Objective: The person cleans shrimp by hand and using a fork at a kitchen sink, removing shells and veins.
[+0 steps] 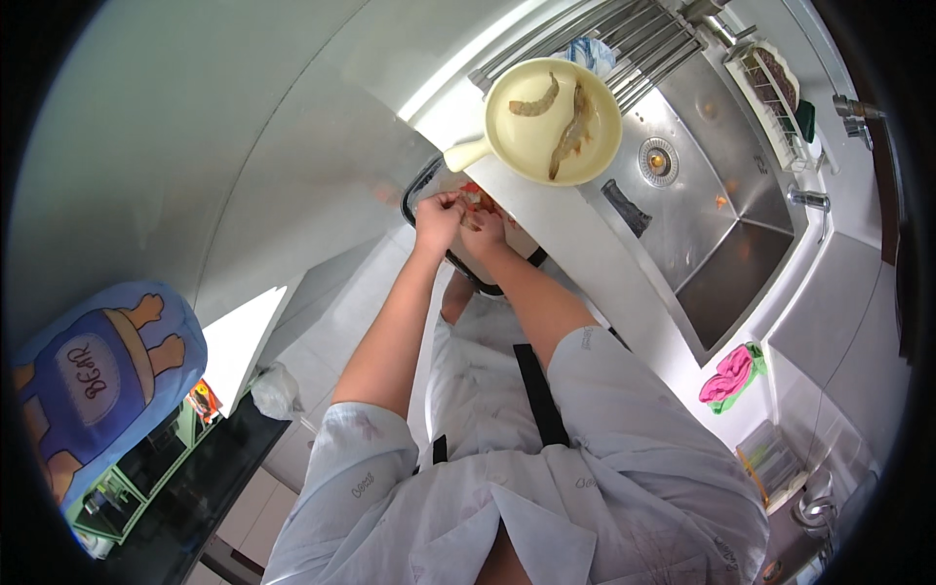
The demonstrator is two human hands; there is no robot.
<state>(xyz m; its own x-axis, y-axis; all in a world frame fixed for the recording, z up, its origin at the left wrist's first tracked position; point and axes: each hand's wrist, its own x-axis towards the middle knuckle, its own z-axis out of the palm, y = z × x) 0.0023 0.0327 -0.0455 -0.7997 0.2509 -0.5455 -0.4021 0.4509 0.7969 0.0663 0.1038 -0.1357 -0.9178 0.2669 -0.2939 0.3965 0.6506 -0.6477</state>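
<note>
A shrimp [471,219] is between my two hands, over a trash bin [422,191] with a black rim. My right hand [485,235] grips its body. At its upper end, the fingertips of my left hand [439,221] are pinched together on it. Reddish and orange scraps [480,199] show just beyond my fingers, inside the bin. A pale yellow bowl with a handle [497,142] stands on the counter above my hands. In it lie a curled shrimp [536,100] and a longer shrimp [572,135].
A stainless steel sink [702,256] lies to the right, with a dark strip [627,208] at its near edge. Across its far end stretches a metal roll-up rack [651,44]. A pink cloth [727,374] rests on the white counter [585,241]. The counter edge runs beside the bin.
</note>
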